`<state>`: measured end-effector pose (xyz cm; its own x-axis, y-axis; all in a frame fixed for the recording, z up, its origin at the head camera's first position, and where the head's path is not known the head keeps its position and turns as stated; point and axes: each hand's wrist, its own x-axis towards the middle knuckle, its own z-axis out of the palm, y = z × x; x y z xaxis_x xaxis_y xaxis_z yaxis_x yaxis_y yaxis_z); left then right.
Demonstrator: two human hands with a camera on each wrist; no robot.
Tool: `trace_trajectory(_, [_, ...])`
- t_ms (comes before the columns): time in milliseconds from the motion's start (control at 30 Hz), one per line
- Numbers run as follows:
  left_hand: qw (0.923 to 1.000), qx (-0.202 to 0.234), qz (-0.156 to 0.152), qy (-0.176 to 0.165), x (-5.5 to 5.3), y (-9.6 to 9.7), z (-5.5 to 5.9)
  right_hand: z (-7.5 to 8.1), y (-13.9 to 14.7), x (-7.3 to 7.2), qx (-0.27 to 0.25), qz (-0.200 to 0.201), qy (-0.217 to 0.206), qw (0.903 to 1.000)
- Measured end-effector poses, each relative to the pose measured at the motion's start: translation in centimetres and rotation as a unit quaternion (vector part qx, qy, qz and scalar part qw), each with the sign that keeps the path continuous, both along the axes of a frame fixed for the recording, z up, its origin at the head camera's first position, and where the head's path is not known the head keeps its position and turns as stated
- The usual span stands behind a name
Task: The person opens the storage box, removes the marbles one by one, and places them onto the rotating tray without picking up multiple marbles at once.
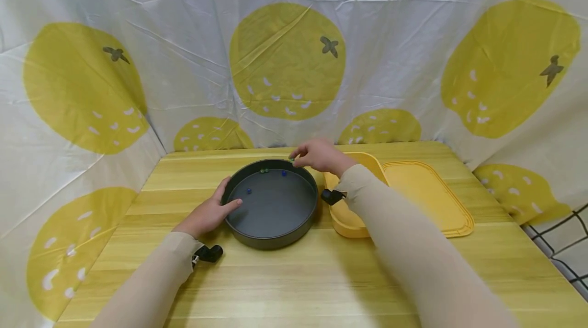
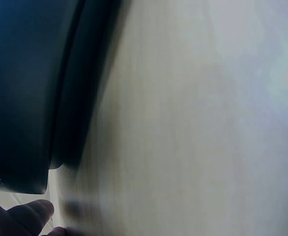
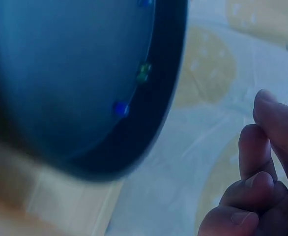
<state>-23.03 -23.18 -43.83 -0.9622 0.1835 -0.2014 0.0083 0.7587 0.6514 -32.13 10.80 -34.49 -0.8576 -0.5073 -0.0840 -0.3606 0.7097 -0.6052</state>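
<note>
A round dark grey cake pan (image 1: 271, 210) sits on the wooden table. My left hand (image 1: 211, 213) holds its left side, thumb over the rim and the other fingers along the outer wall. Above the pan's far right rim, my right hand (image 1: 319, 156) pinches a small green marble (image 1: 292, 160) between thumb and index finger; in the right wrist view the fingertips hide it. Inside the pan lie two green marbles (image 1: 264, 171) close together near the far wall, a blue marble (image 1: 284, 173) to their right, and another blue marble (image 1: 249, 191) toward the left.
Right of the pan stands a yellow plastic container (image 1: 351, 229), partly covered by my right forearm. Its flat yellow lid (image 1: 424, 195) lies beside it. A patterned cloth (image 1: 285, 62) hangs behind the table, and a black wire grid (image 1: 562, 246) shows at the right edge.
</note>
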Motion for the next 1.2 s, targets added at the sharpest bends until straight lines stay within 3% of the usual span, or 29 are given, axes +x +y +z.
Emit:
trace_trajectory(133, [1.0000,0.005,0.000,-0.002,0.0,0.0,-0.1,0.1,-2.1,0.4,-0.007,0.028,0.004,0.9996])
trace_trajectory(233, [1.0000,0.007,0.000,-0.001,0.0,0.0,-0.2,-0.3,-1.9,0.3,-0.017,0.028,-0.001,0.9995])
trace_trajectory(433, [1.0000,0.005,0.001,0.001,0.1,0.1,0.0,-1.5,3.3,-1.0,0.000,-0.066,-0.010,0.9978])
trace_trajectory(633, [1.0000,0.007,0.001,0.001,0.1,-0.1,0.1,-4.4,8.8,-2.2,0.056,-0.142,-0.029,0.9879])
trace_trajectory(867, [1.0000,0.007,0.000,0.001,0.1,-0.1,0.1,-6.2,10.2,-2.7,0.159,-0.124,0.016,0.9794])
trace_trajectory(1200, [1.0000,0.008,0.003,-0.002,-0.1,0.0,-0.1,-6.7,10.0,-2.7,0.222,-0.103,0.045,0.9685])
